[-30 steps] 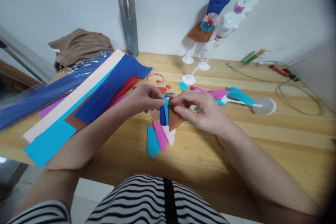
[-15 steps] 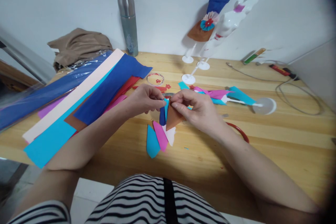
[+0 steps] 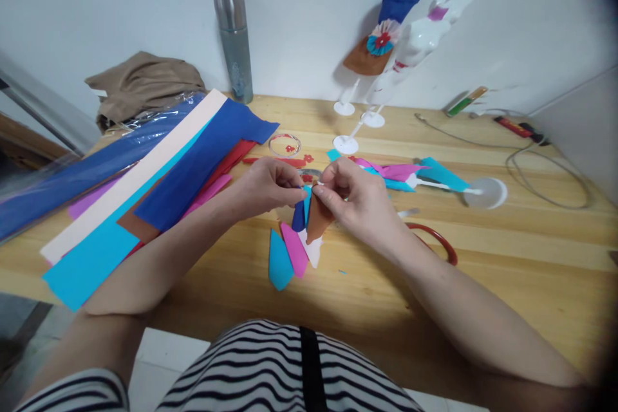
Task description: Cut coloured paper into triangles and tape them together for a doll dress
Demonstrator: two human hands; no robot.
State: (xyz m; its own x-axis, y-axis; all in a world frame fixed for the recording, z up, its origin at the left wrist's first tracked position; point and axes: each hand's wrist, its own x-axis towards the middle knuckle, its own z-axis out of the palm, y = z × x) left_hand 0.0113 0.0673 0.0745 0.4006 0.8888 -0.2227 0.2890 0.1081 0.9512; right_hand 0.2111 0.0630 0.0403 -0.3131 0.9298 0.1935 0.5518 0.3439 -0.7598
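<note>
My left hand (image 3: 275, 185) pinches the top of a dark blue paper strip (image 3: 299, 217) and a light blue one (image 3: 307, 209) beside it. With thumb and forefinger closed, my right hand (image 3: 357, 194) grips the top of a brown paper piece (image 3: 318, 219), which hangs down close to the blue ones. The fingertips of both hands nearly meet, so how the tops join is hidden. On the table below lie a turquoise petal-shaped piece (image 3: 280, 262), a pink piece (image 3: 294, 248) and a pale pink piece (image 3: 314, 251).
Coloured paper sheets (image 3: 178, 187) are stacked at left. A thermos (image 3: 234, 45) and small dress forms (image 3: 376, 58) stand by the wall. Another form lies right, its round base (image 3: 487, 194) outward. A red-handled tool (image 3: 441, 246) is partly under my right forearm; a cable (image 3: 512, 170) curls far right.
The brown piece has turned slightly and hangs a little lower, still in my right hand. My right hand has shifted slightly. My left hand has barely moved.
</note>
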